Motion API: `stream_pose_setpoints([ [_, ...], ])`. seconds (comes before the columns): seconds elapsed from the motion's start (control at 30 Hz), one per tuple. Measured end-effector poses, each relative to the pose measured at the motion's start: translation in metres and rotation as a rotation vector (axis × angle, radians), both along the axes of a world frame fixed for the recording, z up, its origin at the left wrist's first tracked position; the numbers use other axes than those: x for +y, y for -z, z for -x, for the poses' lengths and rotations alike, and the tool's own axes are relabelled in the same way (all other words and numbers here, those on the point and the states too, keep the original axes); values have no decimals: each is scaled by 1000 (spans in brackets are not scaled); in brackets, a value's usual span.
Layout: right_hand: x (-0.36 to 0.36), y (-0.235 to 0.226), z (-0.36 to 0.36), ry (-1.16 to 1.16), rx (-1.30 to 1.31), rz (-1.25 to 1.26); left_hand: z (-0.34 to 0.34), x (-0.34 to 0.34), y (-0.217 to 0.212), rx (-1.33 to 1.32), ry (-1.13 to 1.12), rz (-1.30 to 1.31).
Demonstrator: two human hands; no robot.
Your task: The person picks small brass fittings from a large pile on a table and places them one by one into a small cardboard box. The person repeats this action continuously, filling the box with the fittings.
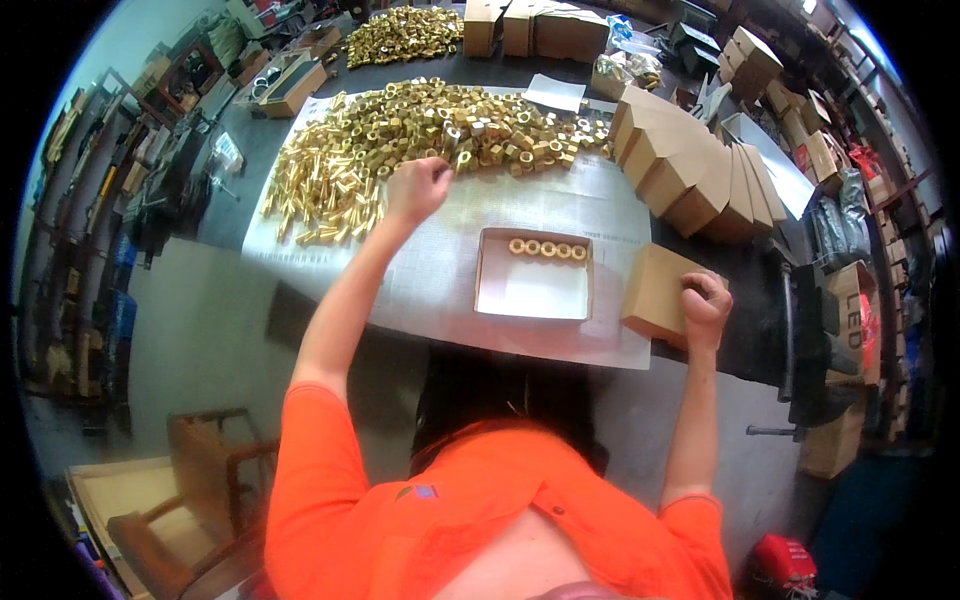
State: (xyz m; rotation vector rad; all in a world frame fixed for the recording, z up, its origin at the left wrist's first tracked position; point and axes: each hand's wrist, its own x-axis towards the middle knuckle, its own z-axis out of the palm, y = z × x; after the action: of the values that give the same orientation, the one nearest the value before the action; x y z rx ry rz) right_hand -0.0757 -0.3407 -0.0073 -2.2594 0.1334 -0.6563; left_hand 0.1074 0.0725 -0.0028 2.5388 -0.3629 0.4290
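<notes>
Head view, as I read it from my station. The left hand (418, 190) is near the centre of the frame, at the near edge of a large heap of brass-coloured nuts (490, 125). I see its fingers curled in and narrow; I cannot tell whether they grip a nut. The right hand (706, 302) is right of centre, at the right side of a closed cardboard box (655, 290). Its fingers are also curled, like a loose fist; I cannot tell whether anything is inside.

Between the hands, a little below the middle of the frame, I note a shallow open box (530, 292) with a white inside. Five nuts (549, 249) sit in it in one row along the far wall, side by side.

Left of the heap, and running into it, I record a pile of slender brass-coloured pieces (325, 190). All this lies on a pale sheet (430, 290) spread over a dark worktop (745, 345). A second heap of small brass-coloured parts (405, 38) lies at the top of the frame. A curved row of cardboard boxes (690, 165) stands upper right, and a wooden chair (215, 470) lower left.
</notes>
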Motion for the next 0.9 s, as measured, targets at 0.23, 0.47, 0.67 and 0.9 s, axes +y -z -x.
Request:
stream_pose_setpoints([
  [0.23, 4, -5, 0, 13, -8, 36, -36, -5, 54, 16, -250, 40],
  [0.47, 5, -7, 1, -6, -39, 30, -31, -10, 55, 73, -192, 237],
  [0.67, 5, -7, 1, -7, -36, 17, -31, -14, 56, 27, -164, -56],
  [0.9, 6, -7, 0, 8, -51, 73, -14, 2, 35, -48, -27, -127],
])
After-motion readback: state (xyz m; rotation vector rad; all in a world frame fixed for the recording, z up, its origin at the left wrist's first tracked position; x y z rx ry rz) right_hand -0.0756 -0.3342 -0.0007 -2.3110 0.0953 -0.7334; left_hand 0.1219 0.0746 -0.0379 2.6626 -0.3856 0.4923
